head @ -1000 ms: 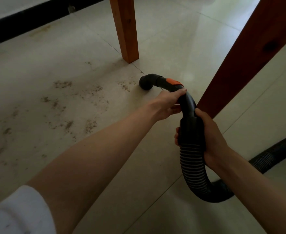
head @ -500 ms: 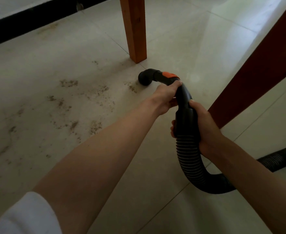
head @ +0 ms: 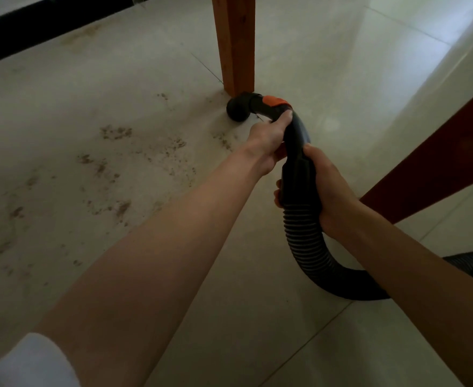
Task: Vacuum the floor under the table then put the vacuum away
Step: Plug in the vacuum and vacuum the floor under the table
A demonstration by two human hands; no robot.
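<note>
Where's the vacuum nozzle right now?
In the head view the nozzle sits upper centre, on the floor at the foot of the lighter table leg, just beyond the left hand.

Pale tiled floor under wooden furniture

The floor point(head: 327, 65) carries brown dirt specks point(head: 118, 163) at centre left; an orange-brown table leg point(head: 236, 43) stands at top centre, a darker reddish leg point(head: 439, 152) slants at right, a black skirting point(head: 34, 29) crosses upper left

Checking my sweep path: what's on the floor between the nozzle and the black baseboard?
In the head view: dirt patches on pale floor tiles, nothing else, from nozzle to baseboard.
</note>
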